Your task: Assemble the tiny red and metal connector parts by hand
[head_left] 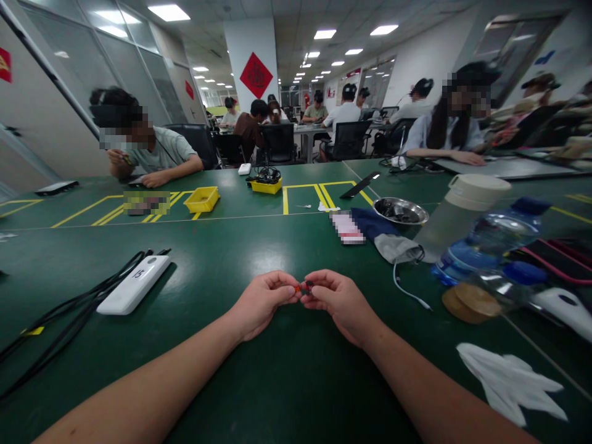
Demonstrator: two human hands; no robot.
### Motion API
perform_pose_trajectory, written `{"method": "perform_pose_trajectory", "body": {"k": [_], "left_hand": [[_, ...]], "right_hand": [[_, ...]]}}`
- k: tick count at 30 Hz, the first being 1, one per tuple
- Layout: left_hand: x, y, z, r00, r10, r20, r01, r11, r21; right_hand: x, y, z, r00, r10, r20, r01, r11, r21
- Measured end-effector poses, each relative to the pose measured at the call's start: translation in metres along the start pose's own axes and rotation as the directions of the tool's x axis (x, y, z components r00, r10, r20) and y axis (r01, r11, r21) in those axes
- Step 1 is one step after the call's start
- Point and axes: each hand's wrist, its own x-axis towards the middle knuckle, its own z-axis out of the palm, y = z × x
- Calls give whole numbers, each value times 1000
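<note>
Well, a broad dark-green table [287,388] spreads before me; over its near middle, my bare left hand [259,303] and bare right hand [341,303] both pinch a tiny orange-red and dark object [304,288] between them, its shape too small to tell.

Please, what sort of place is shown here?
Probably a shared office or workroom: people sit at a green table marked with yellow tape, with office chairs and ceiling lights beyond.
</note>
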Motion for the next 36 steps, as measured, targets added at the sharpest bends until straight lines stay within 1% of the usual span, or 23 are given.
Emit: {"method": "perform_pose_trajectory", "body": {"k": [5,10,15,18,22,24,36], "left_hand": [[0,-1,1,1000,-7,-22,7,1000,-4],[1,-1,0,1000,-10,-24,10,1000,-1],[1,-1,-1,999,-7,-31,8,1000,20],[1,-1,-1,1000,-6,-29,7,1000,14],[1,0,-2,999,-1,-40,0,1000,-7],[1,0,-1,999,0,-48,0,1000,-2],[0,1,2,1000,5,-23,-5,1000,26]], "right_hand": [[1,3,0,999,-35,-16,35,999,-30],[0,1,1,997,-54,-50,52,997,-49],[-2,0,1,994,-96,-46,90,989,-115],[-2,0,1,996,-80,-41,75,992,-103],[-1,-1,0,999,-20,-27,21,1000,6],[-1,-2,0,1000,0,-29,1,999,32],[0,-1,2,1000,0,-24,0,1000,15]]}}
